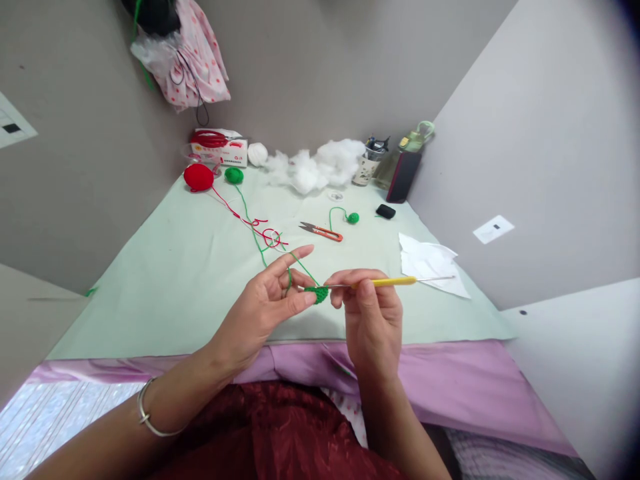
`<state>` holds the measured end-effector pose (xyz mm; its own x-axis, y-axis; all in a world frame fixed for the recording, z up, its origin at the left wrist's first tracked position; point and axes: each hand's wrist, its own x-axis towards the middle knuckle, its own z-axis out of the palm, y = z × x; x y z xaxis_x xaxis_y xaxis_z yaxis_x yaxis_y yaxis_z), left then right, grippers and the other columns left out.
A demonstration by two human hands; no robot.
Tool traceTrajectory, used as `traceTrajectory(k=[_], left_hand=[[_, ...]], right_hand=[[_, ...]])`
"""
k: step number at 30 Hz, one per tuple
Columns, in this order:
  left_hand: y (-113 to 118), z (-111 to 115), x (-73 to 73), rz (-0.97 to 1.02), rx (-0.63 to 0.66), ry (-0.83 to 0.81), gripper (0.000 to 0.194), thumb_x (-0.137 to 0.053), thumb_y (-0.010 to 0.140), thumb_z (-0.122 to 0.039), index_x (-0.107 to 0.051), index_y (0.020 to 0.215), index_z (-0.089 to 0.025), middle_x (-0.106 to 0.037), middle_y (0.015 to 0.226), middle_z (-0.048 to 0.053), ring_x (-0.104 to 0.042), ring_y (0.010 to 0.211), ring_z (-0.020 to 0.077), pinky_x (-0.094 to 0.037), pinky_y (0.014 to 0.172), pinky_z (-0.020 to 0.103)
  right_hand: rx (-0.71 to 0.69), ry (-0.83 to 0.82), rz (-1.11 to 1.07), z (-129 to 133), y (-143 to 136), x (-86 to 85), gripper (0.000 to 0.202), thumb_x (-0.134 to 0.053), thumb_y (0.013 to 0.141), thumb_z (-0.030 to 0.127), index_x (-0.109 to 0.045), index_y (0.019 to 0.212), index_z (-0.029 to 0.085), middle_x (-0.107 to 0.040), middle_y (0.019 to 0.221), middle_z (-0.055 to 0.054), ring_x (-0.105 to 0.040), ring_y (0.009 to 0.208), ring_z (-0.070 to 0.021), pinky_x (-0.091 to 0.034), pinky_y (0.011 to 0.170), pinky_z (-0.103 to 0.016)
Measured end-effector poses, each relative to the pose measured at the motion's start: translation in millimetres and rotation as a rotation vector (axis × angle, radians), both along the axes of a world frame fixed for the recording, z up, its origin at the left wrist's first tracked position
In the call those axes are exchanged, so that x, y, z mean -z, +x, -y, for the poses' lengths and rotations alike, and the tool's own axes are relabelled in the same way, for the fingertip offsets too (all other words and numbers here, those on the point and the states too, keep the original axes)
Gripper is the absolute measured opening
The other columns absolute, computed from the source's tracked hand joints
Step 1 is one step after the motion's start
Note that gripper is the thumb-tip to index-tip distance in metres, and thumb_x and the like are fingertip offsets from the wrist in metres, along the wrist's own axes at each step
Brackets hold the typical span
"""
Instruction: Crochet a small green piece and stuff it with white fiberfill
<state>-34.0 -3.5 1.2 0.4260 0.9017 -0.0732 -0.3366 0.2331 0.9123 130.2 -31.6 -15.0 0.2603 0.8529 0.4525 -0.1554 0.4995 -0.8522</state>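
So the green crochet piece is up in the air over the middle of the counter, close to the front edge. Left hand has it pinched by thumb and fingers, index finger stuck out with the green strand over it. Right hand is wrapped round the yellow-handled hook, tip right at the piece. Can't tell if it's actually through a stitch.

What would bug me: that strand runs from the green yarn ball by the far left corner, straight past those red loops and some white thread. One tug and I reckon it snags, tension goes weird, stitches come out tight. If the index finger drops, probably slack and sloppy loops instead. Piece is tiny too, so a loose pinch could let it twist and the hook slip out or split the yarn. Also, the orange snips lie with blades pointing towards that tangle; drag yarn across them and it might get nicked.
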Motion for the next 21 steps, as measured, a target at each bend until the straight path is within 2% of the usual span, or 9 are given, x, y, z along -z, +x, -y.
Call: traceTrajectory(k=[3, 5, 10, 12, 14, 15, 17, 19, 21], left_hand=[[-1, 0, 0.9, -0.043, -0.02, 0.044, 0.064, -0.082, 0.088, -0.026, -0.061, 0.148, -0.033, -0.062, 0.095, -0.001, -0.056, 0.09, 0.0142, -0.044, 0.084, 0.029], [-1, 1, 0.2, -0.097, -0.043, 0.096, 0.062, -0.079, 0.089, -0.025, -0.06, 0.147, -0.034, -0.06, 0.095, -0.002, -0.054, 0.087, 0.0129, -0.044, 0.082, 0.028], [2, 7, -3.6, -0.243, -0.147, 0.23, 0.061, -0.079, 0.087, -0.021, -0.061, 0.145, -0.03, -0.055, 0.09, -0.004, -0.047, 0.072, 0.0099, -0.045, 0.076, 0.026], [4, 8, -4.0, -0.223, -0.177, 0.223, 0.067, -0.084, 0.083, -0.022, -0.061, 0.146, -0.029, -0.055, 0.089, -0.004, -0.048, 0.072, 0.01, -0.045, 0.074, 0.025], [5, 8, -3.7, -0.143, -0.145, 0.149, 0.077, -0.088, 0.079, -0.023, -0.057, 0.15, -0.028, -0.058, 0.089, -0.004, -0.051, 0.076, 0.0109, -0.045, 0.074, 0.025], [5, 7, -3.4, -0.084, -0.097, 0.085, 0.081, -0.089, 0.079, -0.025, -0.055, 0.152, -0.027, -0.059, 0.088, -0.004, -0.053, 0.078, 0.0114, -0.045, 0.075, 0.024], [3, 4, -3.3, 0.035, 0.028, -0.083, 0.082, -0.089, 0.079, -0.027, -0.054, 0.153, -0.024, -0.062, 0.087, -0.003, -0.056, 0.08, 0.0119, -0.045, 0.078, 0.024], [1, 0, -3.8, 0.109, 0.103, -0.216, 0.075, -0.09, 0.079, -0.028, -0.06, 0.148, -0.021, -0.063, 0.085, -0.002, -0.056, 0.079, 0.0114, -0.045, 0.079, 0.025], [-1, -3, -4.7, 0.122, 0.088, -0.24, 0.064, -0.089, 0.08, -0.026, -0.068, 0.14, -0.021, -0.063, 0.083, -0.003, -0.055, 0.075, 0.0106, -0.044, 0.077, 0.024]], right_hand=[[0.001, 0.027, 0.094, 3, 3, -2.6, 0.023, -0.053, 0.107, 0.026, -0.074, 0.097, 0.024, -0.077, 0.093, -0.002, -0.066, 0.068, -0.0116, -0.056, 0.067, -0.028], [0.053, 0.08, 0.226, 6, 4, -4.3, 0.023, -0.052, 0.107, 0.021, -0.074, 0.101, 0.024, -0.076, 0.093, -0.003, -0.067, 0.072, -0.013, -0.057, 0.069, -0.03], [0.258, 0.35, 0.748, 12, 1, 2.7, 0.024, -0.055, 0.102, 0.01, -0.07, 0.114, 0.023, -0.076, 0.102, -0.008, -0.073, 0.093, -0.0191, -0.062, 0.079, -0.034], [0.36, 0.427, 0.913, 12, -2, 10.8, 0.027, -0.059, 0.099, 0.008, -0.07, 0.119, 0.023, -0.076, 0.107, -0.009, -0.072, 0.094, -0.0193, -0.063, 0.078, -0.033], [0.483, 0.497, 0.992, 11, -5, 18.0, 0.031, -0.063, 0.097, 0.007, -0.072, 0.121, 0.024, -0.074, 0.107, -0.008, -0.072, 0.096, -0.0196, -0.063, 0.079, -0.033], [0.524, 0.522, 0.995, 10, -5, 20.1, 0.033, -0.064, 0.096, 0.006, -0.073, 0.121, 0.025, -0.073, 0.108, -0.008, -0.071, 0.098, -0.0201, -0.063, 0.08, -0.033], [0.507, 0.501, 0.913, 10, -5, 20.1, 0.033, -0.064, 0.096, 0.007, -0.075, 0.121, 0.027, -0.072, 0.11, -0.008, -0.071, 0.1, -0.0206, -0.063, 0.081, -0.034], [0.402, 0.377, 0.692, 9, -3, 15.0, 0.029, -0.061, 0.099, 0.01, -0.076, 0.117, 0.027, -0.074, 0.104, -0.006, -0.07, 0.092, -0.0194, -0.061, 0.077, -0.035], [0.282, 0.237, 0.415, 7, -1, 8.2, 0.024, -0.056, 0.102, 0.014, -0.076, 0.107, 0.027, -0.073, 0.093, -0.004, -0.066, 0.079, -0.0171, -0.057, 0.07, -0.034]])
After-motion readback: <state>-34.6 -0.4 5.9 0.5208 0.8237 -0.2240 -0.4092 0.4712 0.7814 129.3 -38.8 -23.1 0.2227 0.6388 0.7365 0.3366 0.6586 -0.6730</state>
